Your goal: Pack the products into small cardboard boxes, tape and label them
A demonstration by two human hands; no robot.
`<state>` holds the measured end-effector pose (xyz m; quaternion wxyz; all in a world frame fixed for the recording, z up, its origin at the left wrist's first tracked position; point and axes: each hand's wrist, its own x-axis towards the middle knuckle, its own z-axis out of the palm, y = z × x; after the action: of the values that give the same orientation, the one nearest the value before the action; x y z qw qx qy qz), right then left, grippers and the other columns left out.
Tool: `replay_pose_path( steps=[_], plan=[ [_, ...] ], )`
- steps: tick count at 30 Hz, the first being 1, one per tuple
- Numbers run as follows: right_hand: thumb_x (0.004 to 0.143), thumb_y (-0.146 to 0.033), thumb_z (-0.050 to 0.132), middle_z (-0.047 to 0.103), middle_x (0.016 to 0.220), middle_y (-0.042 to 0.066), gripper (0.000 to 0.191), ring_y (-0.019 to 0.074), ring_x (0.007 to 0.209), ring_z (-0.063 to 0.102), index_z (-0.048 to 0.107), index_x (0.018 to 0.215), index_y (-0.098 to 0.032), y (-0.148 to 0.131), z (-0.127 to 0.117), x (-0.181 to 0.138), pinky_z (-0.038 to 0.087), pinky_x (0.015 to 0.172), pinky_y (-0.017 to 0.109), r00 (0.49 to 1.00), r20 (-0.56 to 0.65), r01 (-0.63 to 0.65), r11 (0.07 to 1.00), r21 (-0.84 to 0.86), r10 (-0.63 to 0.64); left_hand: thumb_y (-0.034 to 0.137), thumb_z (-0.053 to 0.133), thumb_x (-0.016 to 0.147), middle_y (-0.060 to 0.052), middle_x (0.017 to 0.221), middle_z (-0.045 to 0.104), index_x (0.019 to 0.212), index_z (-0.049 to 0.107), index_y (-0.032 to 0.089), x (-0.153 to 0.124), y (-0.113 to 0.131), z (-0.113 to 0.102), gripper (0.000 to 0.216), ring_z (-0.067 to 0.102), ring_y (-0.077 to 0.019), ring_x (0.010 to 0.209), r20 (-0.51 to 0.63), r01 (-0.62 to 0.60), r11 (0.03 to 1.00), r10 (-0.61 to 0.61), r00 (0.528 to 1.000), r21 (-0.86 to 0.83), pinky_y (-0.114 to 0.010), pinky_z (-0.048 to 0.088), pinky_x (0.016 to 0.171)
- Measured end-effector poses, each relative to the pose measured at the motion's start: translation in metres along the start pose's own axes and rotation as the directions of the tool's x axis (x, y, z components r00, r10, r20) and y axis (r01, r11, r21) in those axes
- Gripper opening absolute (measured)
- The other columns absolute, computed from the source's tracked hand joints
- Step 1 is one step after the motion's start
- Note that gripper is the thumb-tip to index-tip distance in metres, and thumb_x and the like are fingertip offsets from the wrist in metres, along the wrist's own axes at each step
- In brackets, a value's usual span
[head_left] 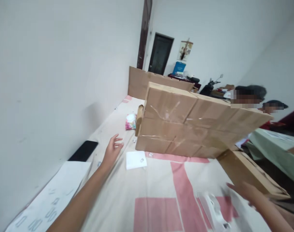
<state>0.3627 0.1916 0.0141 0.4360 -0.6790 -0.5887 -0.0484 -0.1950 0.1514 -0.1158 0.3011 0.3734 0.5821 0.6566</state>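
Observation:
My left hand (113, 149) reaches forward over the table, fingers spread and open, holding nothing. It hovers just left of a small white square sheet (136, 159) with a tiny metal piece on it. My right hand (246, 190) is at the lower right, blurred by motion, fingers stretched out flat beside a white plastic object (214, 211) lying on the cloth. A cardboard partition (197, 124) stands upright across the table beyond both hands.
The table is covered in a beige cloth with red stripes (176, 180). A black phone (84, 150) and a printed white sheet (50, 199) lie by the left wall. A pink-white packet (130, 121) sits farther back. Other people sit behind the partition at right.

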Motion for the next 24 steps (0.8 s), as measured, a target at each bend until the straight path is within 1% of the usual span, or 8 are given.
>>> replay_pose_path(
  steps=[1, 4, 8, 10, 13, 17, 20, 24],
  plan=[
    [0.052, -0.071, 0.076, 0.062, 0.063, 0.011, 0.051, 0.0405, 0.063, 0.068, 0.062, 0.065, -0.024, -0.037, 0.017, -0.002, 0.05, 0.057, 0.058, 0.98, 0.184, 0.086, 0.994, -0.074, -0.071, 0.045, 0.073, 0.084, -0.01, 0.131, 0.063, 0.139, 0.05, 0.024, 0.021, -0.003, 0.002, 0.063, 0.068, -0.0166, 0.09, -0.014, 0.035, 0.999, -0.035, 0.999, 0.002, -0.035, 0.059, 0.082],
    [0.072, -0.054, 0.071, 0.068, 0.064, 0.013, 0.034, 0.0322, 0.065, 0.071, 0.065, 0.067, -0.021, -0.154, 0.082, -0.025, 0.054, 0.067, 0.045, 0.751, 0.617, 0.393, 0.91, -0.133, -0.234, 0.041, 0.067, 0.096, -0.011, 0.124, 0.065, 0.132, 0.058, 0.017, 0.08, -0.015, 0.023, 0.044, 0.069, -0.0191, 0.095, -0.016, 0.151, 0.988, -0.151, 0.988, 0.015, -0.037, 0.061, 0.08],
    [0.091, -0.045, 0.062, 0.076, 0.111, 0.013, 0.029, 0.0268, 0.106, 0.071, 0.07, 0.104, -0.02, -0.301, 0.172, -0.088, 0.051, 0.093, 0.034, 0.378, 0.794, 0.698, 0.71, 0.094, -0.477, 0.04, 0.065, 0.098, -0.011, 0.129, 0.064, 0.131, 0.06, 0.017, 0.122, -0.035, 0.051, 0.041, 0.067, -0.0232, 0.109, -0.016, 0.143, 0.988, -0.142, 0.99, 0.051, -0.045, 0.06, 0.092],
    [0.09, -0.044, 0.065, 0.075, 0.116, 0.013, 0.034, 0.0291, 0.113, 0.068, 0.068, 0.113, -0.02, -0.359, 0.214, -0.112, 0.049, 0.102, 0.038, 0.263, 0.813, 0.76, 0.631, 0.157, -0.519, 0.041, 0.065, 0.098, -0.011, 0.131, 0.064, 0.131, 0.061, 0.017, 0.127, -0.048, 0.056, 0.041, 0.066, -0.0249, 0.113, -0.025, 0.097, 0.992, -0.095, 0.995, 0.08, -0.047, 0.059, 0.095],
    [0.095, -0.034, 0.059, 0.061, 0.141, 0.024, 0.042, 0.0387, 0.134, 0.054, 0.06, 0.131, -0.012, -0.421, 0.269, -0.115, 0.041, 0.112, 0.055, 0.298, 0.809, 0.785, 0.612, 0.095, -0.507, 0.041, 0.064, 0.098, -0.01, 0.132, 0.063, 0.129, 0.062, 0.018, 0.129, -0.065, 0.058, 0.038, 0.065, -0.0251, 0.114, -0.041, 0.05, 0.99, -0.045, 0.998, 0.135, -0.047, 0.058, 0.097],
    [0.101, -0.026, 0.051, 0.023, 0.165, 0.036, 0.064, 0.0534, 0.15, 0.027, 0.03, 0.157, -0.003, -0.458, 0.323, -0.069, 0.022, 0.104, 0.086, 0.559, 0.763, 0.663, 0.728, -0.176, -0.325, 0.04, 0.064, 0.098, -0.011, 0.133, 0.063, 0.13, 0.062, 0.018, 0.141, -0.078, 0.064, 0.038, 0.065, -0.0242, 0.114, -0.11, 0.045, 0.977, -0.022, 0.994, 0.21, -0.047, 0.058, 0.097],
    [0.105, -0.03, 0.053, 0.044, 0.156, 0.027, 0.051, 0.0398, 0.138, 0.051, 0.043, 0.151, -0.01, -0.457, 0.351, -0.038, 0.043, 0.104, 0.072, 0.667, 0.733, 0.522, 0.785, -0.333, -0.133, 0.04, 0.064, 0.099, -0.011, 0.133, 0.063, 0.128, 0.063, 0.019, 0.152, -0.085, 0.067, 0.036, 0.065, -0.0239, 0.115, -0.165, 0.058, 0.971, -0.019, 0.986, 0.234, -0.047, 0.058, 0.098],
    [0.101, -0.034, 0.065, 0.061, 0.137, 0.012, 0.04, 0.0225, 0.115, 0.065, 0.058, 0.136, -0.016, -0.445, 0.375, -0.029, 0.057, 0.097, 0.047, 0.7, 0.714, 0.459, 0.784, -0.419, -0.028, 0.04, 0.063, 0.099, -0.011, 0.133, 0.063, 0.128, 0.063, 0.019, 0.161, -0.094, 0.068, 0.036, 0.065, -0.0235, 0.114, -0.185, 0.065, 0.975, -0.025, 0.982, 0.211, -0.046, 0.058, 0.098]
  ],
)
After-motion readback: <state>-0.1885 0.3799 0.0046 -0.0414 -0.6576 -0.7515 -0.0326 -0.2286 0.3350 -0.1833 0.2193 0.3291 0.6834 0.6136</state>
